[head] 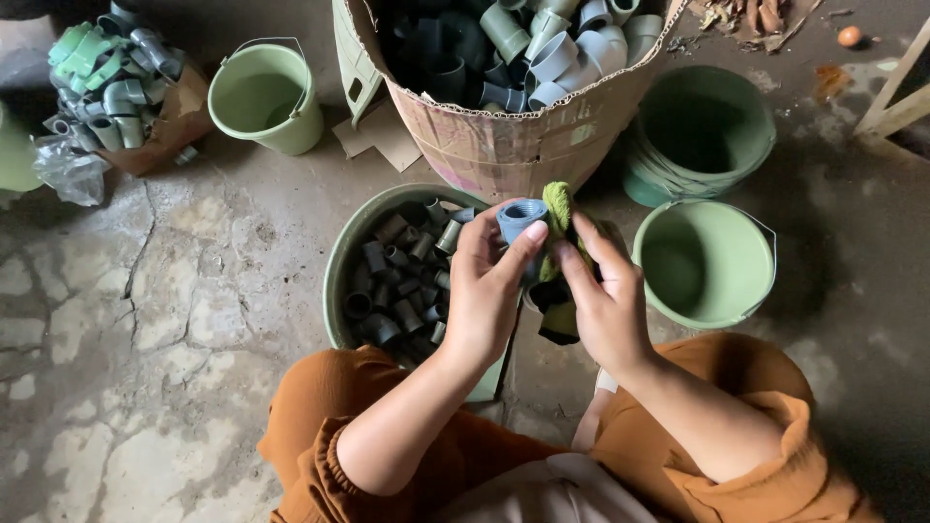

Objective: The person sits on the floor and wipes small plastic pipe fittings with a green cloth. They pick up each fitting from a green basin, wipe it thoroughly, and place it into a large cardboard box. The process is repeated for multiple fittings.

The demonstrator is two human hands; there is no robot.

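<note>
My left hand grips a short grey-blue pipe fitting, holding it up in front of me. My right hand holds a yellow-green cloth pressed against the fitting's side; the cloth's dark lower end hangs below the palm. Both hands meet above the right rim of a green basin filled with several dark grey pipe fittings.
A large cardboard box of grey fittings stands ahead. Green buckets sit at upper left, right, and a stack at far right. A pile of green-grey elbows lies on cardboard at top left. The concrete floor is cracked.
</note>
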